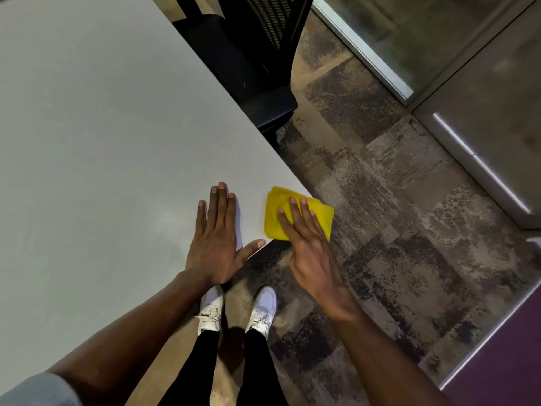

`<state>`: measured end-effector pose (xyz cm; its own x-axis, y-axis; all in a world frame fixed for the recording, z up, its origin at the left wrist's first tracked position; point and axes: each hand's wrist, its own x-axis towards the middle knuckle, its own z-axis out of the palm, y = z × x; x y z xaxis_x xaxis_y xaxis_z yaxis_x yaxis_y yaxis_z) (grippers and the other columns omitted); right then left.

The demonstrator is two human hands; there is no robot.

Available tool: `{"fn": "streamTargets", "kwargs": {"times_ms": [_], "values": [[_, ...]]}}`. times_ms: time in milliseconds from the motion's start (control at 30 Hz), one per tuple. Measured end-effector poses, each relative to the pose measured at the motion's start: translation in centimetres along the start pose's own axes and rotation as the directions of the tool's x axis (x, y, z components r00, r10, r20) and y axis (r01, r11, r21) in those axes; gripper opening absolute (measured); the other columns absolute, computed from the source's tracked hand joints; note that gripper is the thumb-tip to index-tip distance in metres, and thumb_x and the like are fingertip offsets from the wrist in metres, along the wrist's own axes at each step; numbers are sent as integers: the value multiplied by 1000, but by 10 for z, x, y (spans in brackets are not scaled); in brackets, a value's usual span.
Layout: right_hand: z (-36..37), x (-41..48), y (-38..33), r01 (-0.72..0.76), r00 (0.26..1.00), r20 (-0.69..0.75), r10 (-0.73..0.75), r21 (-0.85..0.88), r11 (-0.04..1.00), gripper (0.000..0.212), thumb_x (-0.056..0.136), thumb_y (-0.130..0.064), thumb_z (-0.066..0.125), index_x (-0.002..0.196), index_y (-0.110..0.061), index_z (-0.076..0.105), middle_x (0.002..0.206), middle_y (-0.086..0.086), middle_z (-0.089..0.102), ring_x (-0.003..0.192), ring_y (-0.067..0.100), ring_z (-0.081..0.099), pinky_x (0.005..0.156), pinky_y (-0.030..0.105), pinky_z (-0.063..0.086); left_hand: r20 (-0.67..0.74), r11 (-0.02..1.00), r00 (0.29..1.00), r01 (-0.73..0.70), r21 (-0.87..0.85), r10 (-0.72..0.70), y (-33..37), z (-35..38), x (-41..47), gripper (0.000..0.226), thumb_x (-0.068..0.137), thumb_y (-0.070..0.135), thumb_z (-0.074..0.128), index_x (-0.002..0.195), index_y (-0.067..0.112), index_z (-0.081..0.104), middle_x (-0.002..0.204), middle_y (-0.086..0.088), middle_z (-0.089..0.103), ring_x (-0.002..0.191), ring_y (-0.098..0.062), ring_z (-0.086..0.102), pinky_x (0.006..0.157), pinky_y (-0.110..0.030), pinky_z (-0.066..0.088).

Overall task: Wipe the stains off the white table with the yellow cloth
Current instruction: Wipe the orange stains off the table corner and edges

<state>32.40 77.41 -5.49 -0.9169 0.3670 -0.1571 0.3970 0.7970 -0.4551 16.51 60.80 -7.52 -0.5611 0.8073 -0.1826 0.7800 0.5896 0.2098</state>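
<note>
Yellow cloth (298, 213), folded into a thick pad, lies at the near corner of the white surface (102, 127), with its right edge overhanging the corner. The right hand (307, 244) presses down on the cloth with its palm flat and its fingers (295, 212) extended and slightly spread, not closed around the fabric. The left hand (215, 238) lies flat on the bare surface just beside the cloth, fingers straight and close together, thumb stretched out toward the cloth along the surface edge. No stains can be made out on the surface. Below the surface edge, two white shoes (237, 310) and dark trousers stand on mottled carpet (395, 230). A black mesh chair (257, 54) stands at the far side of the surface.
</note>
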Motion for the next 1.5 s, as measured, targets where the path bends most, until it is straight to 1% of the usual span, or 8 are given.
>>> {"fn": "streamTargets", "kwargs": {"times_ms": [233,400,533,667,767,967,1233,1500], "values": [[-13,67,-10,-102,995,-18,102,-37,994,88,80,3,47,164,-11,22,173,19,6,161,38,-7,132,50,3,10,1000,1000,17,15,-17,2,1,1,114,98,87,16,171,1,-2,180,-20,-14,169,-35,-14,137,-58,3],[-9,54,-18,92,993,72,-89,-32,995,79,85,-16,30,164,-11,20,174,17,4,161,35,-8,132,49,1,-27,1000,1000,-5,-14,4,1,4,0,114,99,87,16,172,1,0,181,-20,-11,169,-35,-11,136,-61,7],[-10,24,2,118,991,66,-117,-10,993,87,78,-1,37,163,-16,26,174,10,9,162,30,-4,132,49,8,-34,1000,999,0,-28,-1,-1,6,0,112,100,86,19,172,2,-2,181,-19,-14,169,-33,-14,137,-59,5],[-13,71,2,-18,1000,-7,18,-58,998,87,82,10,49,163,-16,28,174,12,10,162,32,-3,133,48,9,-2,1000,1000,14,-12,-14,-1,6,0,112,100,85,18,171,2,-5,180,-19,-18,169,-34,-16,137,-59,5],[-9,102,-13,-89,995,-45,88,-28,996,79,89,11,45,163,-13,27,174,16,9,162,36,-2,132,49,8,3,999,999,32,-18,-32,-1,9,2,105,105,80,18,171,2,-8,179,-19,-22,168,-33,-19,136,-59,7],[-6,40,-6,69,998,9,-69,-21,997,90,85,18,51,163,-15,23,174,12,8,162,34,-3,132,49,11,-107,972,978,156,-178,-177,10,19,-5,98,110,60,44,170,-2,-3,180,-22,-15,169,-36,-14,138,-54,8],[-10,83,-10,-54,998,-19,54,-7,999,85,84,18,43,162,-13,29,173,16,12,162,36,1,131,53,11,-143,966,962,211,-151,-232,18,28,-4,91,112,58,36,171,-2,2,181,-22,-10,170,-36,-9,137,-56,15],[-8,64,5,252,967,59,-250,-29,967,91,78,19,44,162,-11,25,173,15,10,161,38,-1,131,54,10,-145,966,958,232,-117,-247,20,31,-3,90,112,60,31,171,-1,2,181,-22,-9,170,-35,-8,137,-55,13]]}}
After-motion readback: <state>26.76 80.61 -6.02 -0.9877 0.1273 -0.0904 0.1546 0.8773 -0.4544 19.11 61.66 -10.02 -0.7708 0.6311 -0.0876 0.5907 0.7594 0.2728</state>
